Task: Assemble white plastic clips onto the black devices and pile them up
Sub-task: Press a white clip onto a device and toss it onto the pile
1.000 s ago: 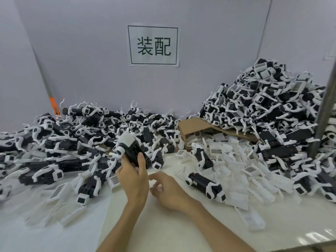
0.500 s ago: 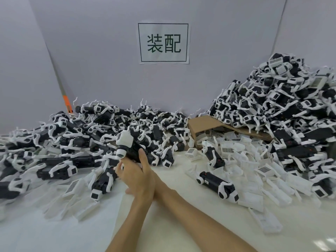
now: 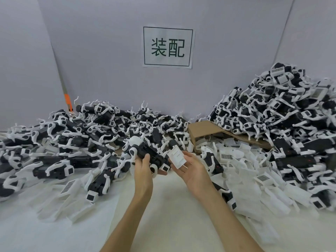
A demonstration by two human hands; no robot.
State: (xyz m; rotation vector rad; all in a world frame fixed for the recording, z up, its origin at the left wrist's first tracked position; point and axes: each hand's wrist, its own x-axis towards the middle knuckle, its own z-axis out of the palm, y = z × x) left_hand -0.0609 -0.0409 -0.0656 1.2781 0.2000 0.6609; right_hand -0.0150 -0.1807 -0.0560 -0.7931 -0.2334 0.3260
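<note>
The left hand (image 3: 143,171) has its grip closed around a black device (image 3: 145,151), holding it tilted above the white worktop (image 3: 163,206), with the device's rounded white end pointing up and away toward the left pile (image 3: 72,135). The right hand (image 3: 194,170) lies palm up just beside it, and a white clip (image 3: 176,156) rests on its fingers with the thumb alongside; the clip's near edge almost meets the device's lower end, though whether they touch cannot be told. A low heap of finished devices spreads across the left and back of the worktop, and a taller right pile (image 3: 281,110) rises against the wall. Loose white clips (image 3: 241,160) litter the surface to the right, near a cardboard flap (image 3: 201,128). A paper sign (image 3: 168,47) hangs on the back wall.
</note>
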